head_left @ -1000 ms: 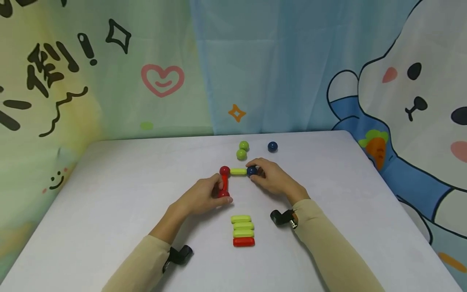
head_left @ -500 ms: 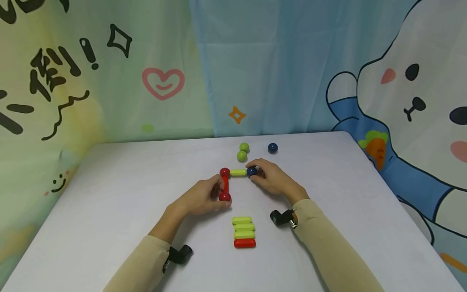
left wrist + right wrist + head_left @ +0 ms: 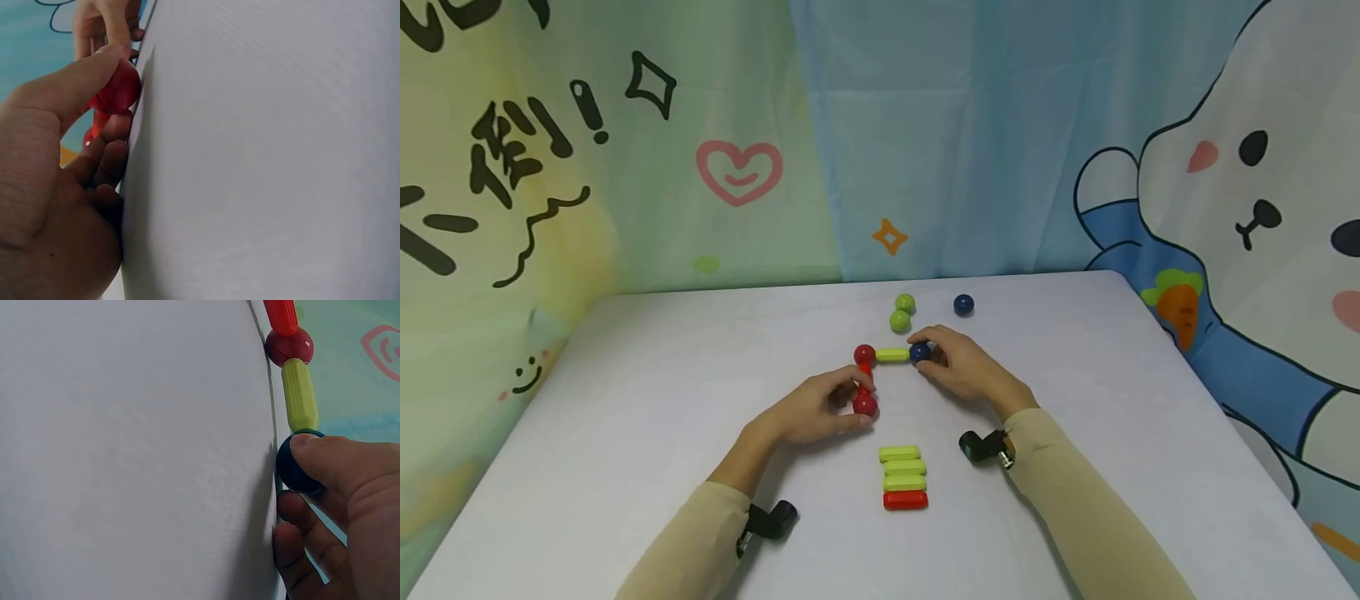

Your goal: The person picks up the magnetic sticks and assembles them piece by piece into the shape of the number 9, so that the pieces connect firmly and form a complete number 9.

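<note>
Two joined rods form an L on the white table. A yellow-green rod (image 3: 892, 355) links a dark blue ball (image 3: 919, 352) to a red corner ball (image 3: 865, 355). From that corner, a red rod (image 3: 281, 314) runs toward the person and ends in a second red ball (image 3: 120, 89). My left hand (image 3: 816, 407) holds this near ball, thumb on one side and fingers curled on the other, partly covering the red rod. With thumb and fingers my right hand (image 3: 962, 365) pinches the blue ball, the thumb lying over it in the right wrist view.
Two green balls (image 3: 901, 320) and a loose dark blue ball (image 3: 964, 305) lie beyond the L. Nearer the person, several yellow-green rods (image 3: 904, 468) and one red rod (image 3: 906, 500) lie in a stack-like row. A printed curtain (image 3: 940, 150) hangs behind the table.
My left thumb and fingers have shifted slightly around the near red ball, leaving more of it in view. My right hand keeps its pinch on the blue ball. The head view has shifted slightly.
</note>
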A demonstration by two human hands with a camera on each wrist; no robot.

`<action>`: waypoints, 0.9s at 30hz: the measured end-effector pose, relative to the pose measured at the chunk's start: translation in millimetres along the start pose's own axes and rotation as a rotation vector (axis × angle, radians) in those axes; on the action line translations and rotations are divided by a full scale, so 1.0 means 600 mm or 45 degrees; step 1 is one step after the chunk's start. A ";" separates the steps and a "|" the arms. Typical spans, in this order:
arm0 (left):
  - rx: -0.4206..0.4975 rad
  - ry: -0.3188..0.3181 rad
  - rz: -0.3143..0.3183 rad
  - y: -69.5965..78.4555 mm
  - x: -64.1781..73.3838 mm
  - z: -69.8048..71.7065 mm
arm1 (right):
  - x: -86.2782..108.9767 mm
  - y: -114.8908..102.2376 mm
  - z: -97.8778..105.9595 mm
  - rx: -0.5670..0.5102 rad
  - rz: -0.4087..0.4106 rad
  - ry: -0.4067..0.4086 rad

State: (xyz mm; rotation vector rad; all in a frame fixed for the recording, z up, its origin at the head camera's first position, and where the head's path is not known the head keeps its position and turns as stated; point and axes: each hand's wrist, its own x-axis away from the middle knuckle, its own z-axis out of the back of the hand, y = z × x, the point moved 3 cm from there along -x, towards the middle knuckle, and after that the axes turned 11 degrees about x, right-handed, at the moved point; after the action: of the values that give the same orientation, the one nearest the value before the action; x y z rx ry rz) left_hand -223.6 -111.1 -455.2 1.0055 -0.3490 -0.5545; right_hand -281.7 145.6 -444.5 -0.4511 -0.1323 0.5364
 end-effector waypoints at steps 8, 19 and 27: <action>0.014 0.013 0.002 -0.002 -0.004 0.000 | 0.000 0.000 0.004 0.017 0.006 0.002; 0.006 0.029 0.002 -0.004 0.001 -0.003 | 0.027 -0.010 0.011 0.015 0.052 0.053; 0.000 0.052 0.004 -0.005 0.000 -0.001 | 0.046 -0.016 0.018 0.027 0.070 0.075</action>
State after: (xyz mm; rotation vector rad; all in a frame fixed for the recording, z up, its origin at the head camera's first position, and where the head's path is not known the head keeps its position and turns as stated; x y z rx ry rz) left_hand -223.9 -111.8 -458.3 1.0146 -0.3144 -0.5304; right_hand -256.0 156.7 -430.0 -0.4508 -0.0576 0.5775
